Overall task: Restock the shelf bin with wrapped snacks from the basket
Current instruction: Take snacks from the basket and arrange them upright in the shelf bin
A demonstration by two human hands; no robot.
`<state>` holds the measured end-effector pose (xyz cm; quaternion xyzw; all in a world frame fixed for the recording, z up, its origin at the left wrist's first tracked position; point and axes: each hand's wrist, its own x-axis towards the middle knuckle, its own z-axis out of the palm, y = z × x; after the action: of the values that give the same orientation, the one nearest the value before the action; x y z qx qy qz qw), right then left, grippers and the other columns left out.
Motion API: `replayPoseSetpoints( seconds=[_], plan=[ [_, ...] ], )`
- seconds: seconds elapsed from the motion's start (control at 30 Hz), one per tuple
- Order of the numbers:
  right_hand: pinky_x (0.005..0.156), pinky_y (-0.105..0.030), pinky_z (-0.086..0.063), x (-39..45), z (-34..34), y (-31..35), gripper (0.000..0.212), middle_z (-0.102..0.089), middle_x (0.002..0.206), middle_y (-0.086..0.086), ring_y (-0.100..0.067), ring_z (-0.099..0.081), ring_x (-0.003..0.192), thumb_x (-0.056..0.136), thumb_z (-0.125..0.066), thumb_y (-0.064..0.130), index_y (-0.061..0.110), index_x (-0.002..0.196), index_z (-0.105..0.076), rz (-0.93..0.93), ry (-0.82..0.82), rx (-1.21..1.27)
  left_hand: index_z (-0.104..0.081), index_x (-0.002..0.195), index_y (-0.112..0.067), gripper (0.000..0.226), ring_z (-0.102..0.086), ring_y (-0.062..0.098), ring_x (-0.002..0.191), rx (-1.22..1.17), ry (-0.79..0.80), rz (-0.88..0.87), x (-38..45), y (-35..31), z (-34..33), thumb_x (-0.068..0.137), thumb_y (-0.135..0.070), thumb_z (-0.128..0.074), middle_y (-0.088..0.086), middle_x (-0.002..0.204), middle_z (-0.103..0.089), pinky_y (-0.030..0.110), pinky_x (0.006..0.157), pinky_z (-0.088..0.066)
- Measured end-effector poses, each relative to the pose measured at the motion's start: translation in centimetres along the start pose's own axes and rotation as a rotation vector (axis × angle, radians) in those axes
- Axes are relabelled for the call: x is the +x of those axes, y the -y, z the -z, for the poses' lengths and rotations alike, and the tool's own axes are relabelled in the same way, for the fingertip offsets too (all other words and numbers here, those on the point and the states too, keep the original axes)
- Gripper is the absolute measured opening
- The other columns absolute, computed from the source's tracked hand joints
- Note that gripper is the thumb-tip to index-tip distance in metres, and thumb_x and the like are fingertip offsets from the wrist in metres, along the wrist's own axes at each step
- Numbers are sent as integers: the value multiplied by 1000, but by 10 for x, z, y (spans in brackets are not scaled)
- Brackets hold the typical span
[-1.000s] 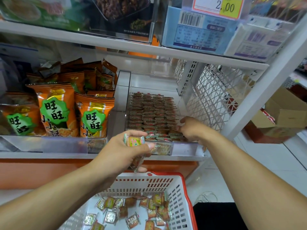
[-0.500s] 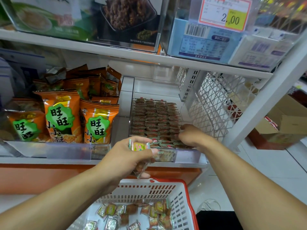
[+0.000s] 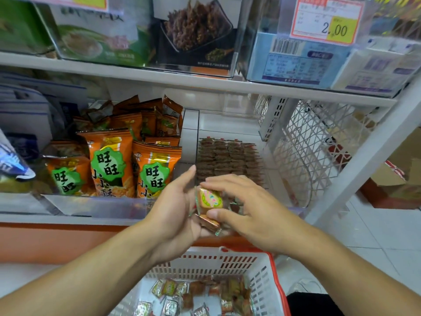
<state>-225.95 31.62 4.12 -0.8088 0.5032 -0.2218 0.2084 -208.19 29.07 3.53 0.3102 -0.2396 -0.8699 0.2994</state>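
**Here, two hands meet over a small stack of snacks**

Here both hands work in front of the shelf, above the basket. The left hand (image 3: 173, 215) lies palm up with its fingers straight and spread, and a small stack of wrapped snacks (image 3: 208, 207) rests on its palm and fingers. I can count at least two pieces in that stack: a yellow-and-green one on top and a brown one beneath it; motion blur hides whether there are more. The right hand (image 3: 252, 213) reaches in from the right, its thumb under the top piece's lower edge and its fingers curved over the upper edge, so it pinches that top snack while the left hand only carries the pile on straight fingers.

The shelf bin (image 3: 276, 190) stands just behind the hands, on the lower shelf. It holds brown wrapped pieces packed in about four neat rows, too many and too small to count. The front of the bin is hidden by the hands.

The basket (image 3: 271, 281), white with a red rim, sits below the forearms. Loose wrapped snacks lie on its floor, roughly twenty, some silver-green, some orange-brown.

Left of the bin stand orange snack bags (image 3: 109, 165); three show their full green labels in front, with several more behind. One price tag (image 3: 328, 20) reading 2.00 hangs on the upper shelf.
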Motion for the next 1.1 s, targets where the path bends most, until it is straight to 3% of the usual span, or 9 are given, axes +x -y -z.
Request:
replayPoseSetpoints(
  seconds=[0.13,0.27,0.37,0.47,0.53,0.67,0.9,1.0,1.1],
  plan=[
    [101,-34,-47,1,6,-1,42,-64,119,20,-3,-58,115,81,-78,26,36,117,-58,-91,-129,228,-65,125,3,48,-64,34,92,-40,86,-16,-5,1,-4,93,-19,-37,26,121,-66,59,102,-48],
    [95,-44,-55,3,25,-8,50,-73,105,-1,-19,-69,100,68,-89,0,20,105,-64,-232,-359,533,-63,125,4,71,-65,45,118,-67,10,-87,-3,-1,-6,61,17,-34,28,131,-64,56,89,-58],
    [86,-35,-60,0,37,-10,51,-76,103,-6,-24,-73,95,50,-93,14,27,96,-73,-290,-336,802,-67,121,6,63,-68,48,111,-19,-41,-143,-5,-4,-8,68,27,-42,30,129,-64,46,88,-60],
    [68,-22,-58,-2,38,-9,52,-76,97,-9,-18,-72,85,49,-89,13,24,98,-74,-294,-290,1025,-65,121,3,33,-75,38,101,115,-74,-233,-6,-3,-7,88,2,-65,22,115,-74,36,79,-64],
    [63,-20,-56,-2,38,-10,56,-75,95,-10,-16,-71,81,54,-85,6,15,106,-66,-309,-263,1114,-65,114,-2,49,-77,29,81,366,-152,-329,-5,1,-5,78,-33,-78,10,95,-78,29,62,-62],
    [74,-24,-54,-2,40,-9,43,-75,102,-13,-18,-70,88,63,-86,2,19,100,-72,-302,-143,1174,-63,84,-8,66,-59,15,45,676,-298,-413,-6,5,-4,69,-72,-62,5,58,-67,19,39,-41],
    [57,-19,-47,-6,39,-6,39,-74,100,-8,-12,-66,77,76,-78,16,16,115,-74,-278,-28,1041,-69,98,-8,56,-70,25,59,587,-343,-359,2,8,3,99,-59,-46,12,72,-75,27,44,-52],
    [62,-19,-49,-9,37,-2,37,-75,96,-9,-9,-64,75,82,-78,11,15,118,-72,-261,-3,826,-67,116,-9,44,-74,27,70,385,-326,-291,5,6,3,105,-46,-46,18,101,-76,30,45,-56],
    [73,-26,-51,-8,29,-2,45,-73,92,-4,-16,-55,76,81,-79,3,20,121,-68,-289,-69,603,-64,122,-11,32,-61,15,59,345,-298,-373,6,3,3,108,-28,-41,15,85,-65,27,42,-50]
  ],
)
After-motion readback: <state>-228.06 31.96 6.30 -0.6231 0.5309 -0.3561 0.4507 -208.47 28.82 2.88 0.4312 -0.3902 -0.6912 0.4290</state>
